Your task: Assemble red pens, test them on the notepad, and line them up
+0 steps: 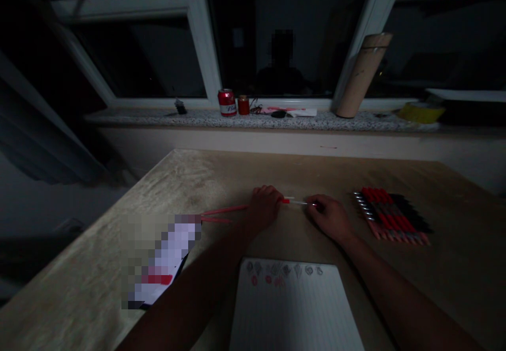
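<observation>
Pen (299,202), one: slim, part red, spanning the gap between two hands, beyond the notebook.
Left hand (266,203), one: fingers curled closed on the pen's red end.
Right hand (324,215), one: fingertips clamped on its other end.
Lined notebook (296,314), one.
Phone (168,264), one, pixelated.
Loose pink sticks (225,210), two, near left hand.
Red, black and pink pens (389,214), one row, too dim to count.

A table (221,172) stands below a speckled windowsill (200,118) (red can (227,103) and tall cylinder (363,77) upon it) near a hanging curtain (51,140) in what appears to be a home.
</observation>
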`<act>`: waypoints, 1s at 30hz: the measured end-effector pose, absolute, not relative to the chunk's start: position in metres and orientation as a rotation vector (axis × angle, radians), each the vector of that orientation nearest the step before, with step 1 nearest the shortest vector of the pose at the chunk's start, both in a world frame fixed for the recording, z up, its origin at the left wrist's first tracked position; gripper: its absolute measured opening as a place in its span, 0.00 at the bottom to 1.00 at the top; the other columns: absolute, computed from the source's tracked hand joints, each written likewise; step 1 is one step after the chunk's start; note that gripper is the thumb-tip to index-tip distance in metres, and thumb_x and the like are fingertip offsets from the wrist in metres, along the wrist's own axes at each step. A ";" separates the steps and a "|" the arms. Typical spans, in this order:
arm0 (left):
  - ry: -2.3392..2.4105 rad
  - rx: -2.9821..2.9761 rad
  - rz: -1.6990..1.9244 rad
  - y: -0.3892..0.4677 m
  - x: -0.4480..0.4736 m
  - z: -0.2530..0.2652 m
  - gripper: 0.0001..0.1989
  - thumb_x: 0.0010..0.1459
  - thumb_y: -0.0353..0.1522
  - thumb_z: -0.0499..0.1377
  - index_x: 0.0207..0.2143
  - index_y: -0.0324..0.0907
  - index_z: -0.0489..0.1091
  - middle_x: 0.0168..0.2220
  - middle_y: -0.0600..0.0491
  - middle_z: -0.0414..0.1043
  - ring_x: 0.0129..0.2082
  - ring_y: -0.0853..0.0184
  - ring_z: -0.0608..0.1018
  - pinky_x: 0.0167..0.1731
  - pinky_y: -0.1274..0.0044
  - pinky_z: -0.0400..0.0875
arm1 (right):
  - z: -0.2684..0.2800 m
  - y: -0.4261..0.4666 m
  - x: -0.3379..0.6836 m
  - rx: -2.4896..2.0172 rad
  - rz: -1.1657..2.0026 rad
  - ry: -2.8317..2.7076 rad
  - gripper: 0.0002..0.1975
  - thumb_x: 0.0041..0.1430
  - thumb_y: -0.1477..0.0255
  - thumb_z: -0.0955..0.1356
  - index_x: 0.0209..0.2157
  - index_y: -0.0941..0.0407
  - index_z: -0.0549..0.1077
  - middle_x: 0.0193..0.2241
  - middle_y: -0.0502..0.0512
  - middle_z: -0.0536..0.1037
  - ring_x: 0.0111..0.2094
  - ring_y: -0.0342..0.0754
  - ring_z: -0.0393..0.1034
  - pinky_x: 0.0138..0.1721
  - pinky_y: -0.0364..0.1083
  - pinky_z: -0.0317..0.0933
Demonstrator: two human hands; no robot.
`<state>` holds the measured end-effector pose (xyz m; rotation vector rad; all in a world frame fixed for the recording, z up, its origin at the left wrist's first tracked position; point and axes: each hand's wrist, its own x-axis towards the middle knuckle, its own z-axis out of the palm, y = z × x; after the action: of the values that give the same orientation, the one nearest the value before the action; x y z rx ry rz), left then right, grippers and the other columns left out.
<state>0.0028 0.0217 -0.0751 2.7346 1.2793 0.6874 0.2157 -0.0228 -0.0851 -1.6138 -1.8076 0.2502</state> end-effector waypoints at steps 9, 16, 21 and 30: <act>1.187 2.733 0.676 0.022 0.003 -0.074 0.09 0.61 0.34 0.50 0.37 0.43 0.68 0.39 0.52 0.68 0.43 0.64 0.67 0.44 0.70 0.58 | -0.085 -0.024 0.214 -1.595 0.290 -1.821 0.11 0.53 0.69 0.63 0.34 0.57 0.75 0.33 0.55 0.78 0.34 0.48 0.72 0.37 0.46 0.64; 1.109 2.733 0.682 0.021 0.003 -0.074 0.10 0.61 0.35 0.50 0.38 0.42 0.68 0.40 0.51 0.68 0.43 0.64 0.67 0.45 0.70 0.58 | -0.080 -0.026 0.212 -1.552 0.303 -1.854 0.10 0.53 0.70 0.63 0.33 0.57 0.75 0.32 0.55 0.78 0.33 0.48 0.71 0.37 0.46 0.63; 1.082 2.726 0.673 0.020 0.003 -0.073 0.11 0.62 0.36 0.49 0.39 0.42 0.68 0.40 0.51 0.68 0.43 0.64 0.67 0.45 0.70 0.58 | -0.080 -0.026 0.211 -1.543 0.312 -1.867 0.10 0.53 0.70 0.64 0.33 0.56 0.75 0.32 0.55 0.78 0.33 0.48 0.71 0.37 0.46 0.63; 1.058 2.721 0.636 0.018 0.003 -0.068 0.13 0.63 0.37 0.47 0.39 0.43 0.68 0.41 0.51 0.68 0.44 0.65 0.67 0.46 0.70 0.58 | -0.078 -0.027 0.209 -1.501 0.342 -1.898 0.10 0.53 0.71 0.63 0.33 0.56 0.75 0.31 0.54 0.77 0.31 0.47 0.71 0.36 0.45 0.62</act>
<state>0.0034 0.0178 -0.0683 2.7211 1.0579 0.6359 0.2094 -0.0275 -0.0784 -1.5010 -1.8981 0.3422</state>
